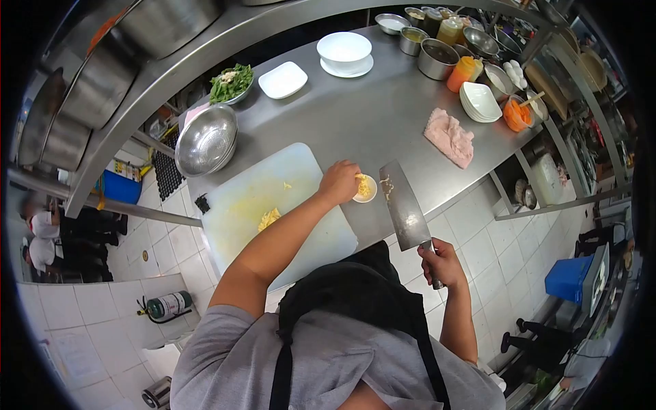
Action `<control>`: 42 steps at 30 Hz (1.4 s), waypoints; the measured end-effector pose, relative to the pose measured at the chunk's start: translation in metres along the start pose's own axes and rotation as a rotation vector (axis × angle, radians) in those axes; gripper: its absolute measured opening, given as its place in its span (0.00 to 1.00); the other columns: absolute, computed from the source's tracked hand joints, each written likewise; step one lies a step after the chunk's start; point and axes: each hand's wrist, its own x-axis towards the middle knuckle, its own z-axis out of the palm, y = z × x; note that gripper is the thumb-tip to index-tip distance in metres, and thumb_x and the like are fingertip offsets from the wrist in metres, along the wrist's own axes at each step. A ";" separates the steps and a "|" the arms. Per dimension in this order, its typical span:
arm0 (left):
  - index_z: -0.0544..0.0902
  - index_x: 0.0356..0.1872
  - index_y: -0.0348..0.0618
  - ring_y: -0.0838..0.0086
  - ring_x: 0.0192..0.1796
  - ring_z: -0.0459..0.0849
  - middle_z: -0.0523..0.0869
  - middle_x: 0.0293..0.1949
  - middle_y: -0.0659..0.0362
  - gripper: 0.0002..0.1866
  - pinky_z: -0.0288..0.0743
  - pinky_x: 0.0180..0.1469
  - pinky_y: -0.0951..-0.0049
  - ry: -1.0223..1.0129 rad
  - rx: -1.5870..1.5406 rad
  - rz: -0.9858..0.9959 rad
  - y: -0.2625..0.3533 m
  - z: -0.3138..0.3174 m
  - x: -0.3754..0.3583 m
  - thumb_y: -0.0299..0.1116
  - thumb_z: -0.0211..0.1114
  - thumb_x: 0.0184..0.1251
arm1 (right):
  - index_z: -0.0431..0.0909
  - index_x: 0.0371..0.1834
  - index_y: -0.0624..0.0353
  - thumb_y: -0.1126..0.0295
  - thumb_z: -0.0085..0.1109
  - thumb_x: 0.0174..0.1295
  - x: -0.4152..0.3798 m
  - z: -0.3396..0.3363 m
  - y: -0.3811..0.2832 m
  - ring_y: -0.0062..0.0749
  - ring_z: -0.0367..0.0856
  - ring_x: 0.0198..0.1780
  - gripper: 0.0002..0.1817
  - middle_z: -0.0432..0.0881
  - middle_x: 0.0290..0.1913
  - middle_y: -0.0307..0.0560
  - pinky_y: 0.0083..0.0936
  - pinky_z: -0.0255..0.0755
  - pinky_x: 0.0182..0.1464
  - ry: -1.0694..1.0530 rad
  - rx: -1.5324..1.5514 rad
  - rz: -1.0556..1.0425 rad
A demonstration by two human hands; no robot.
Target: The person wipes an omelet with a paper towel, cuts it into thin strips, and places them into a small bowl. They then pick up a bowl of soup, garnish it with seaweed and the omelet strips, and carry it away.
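Left hand (338, 182): reaches across the cutting board to a small dish; its grip is bunched, fingertips pinching pale yellow chopped food over the dish.
Small dish (365, 190): white, round, on the steel bench just beside the right edge of the cutting board; it holds some of the yellow chopped food.
Right hand (441, 263): closed around the handle of a cleaver, held off the bench's near edge, over the tiled floor.
Cleaver (403, 205): broad steel blade angled up and away from the right hand — its far end lies close to the small dish; bits of the yellow food cling to the blade near that end.
Cutting board (273, 205): white plastic, at the near left of the bench, stained yellowish in the middle.
Chopped food (268, 219): a small yellow heap left near the board's centre, with a few stray bits farther up the board.
Bench (355, 123): stainless steel, running away to the upper right.
Steel bowl (206, 140): large, tilted on its side at the far left corner, touching the board's far end or just beside it.
Greens (231, 83): leafy, in a shallow bowl beyond the steel bowl.
White bowl on a plate (344, 51): at the far edge, well apart from the hands.
Pink cloth (449, 137): crumpled, to the right of the cleaver — near stacked white bowls (480, 102).
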 end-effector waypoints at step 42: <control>0.88 0.52 0.42 0.48 0.55 0.85 0.89 0.51 0.49 0.15 0.79 0.61 0.54 0.516 -0.171 -0.270 -0.142 -0.072 -0.124 0.33 0.71 0.67 | 0.80 0.41 0.59 0.70 0.60 0.74 0.023 0.023 -0.031 0.25 0.71 0.12 0.05 0.75 0.16 0.40 0.26 0.66 0.14 -0.180 -0.064 -0.016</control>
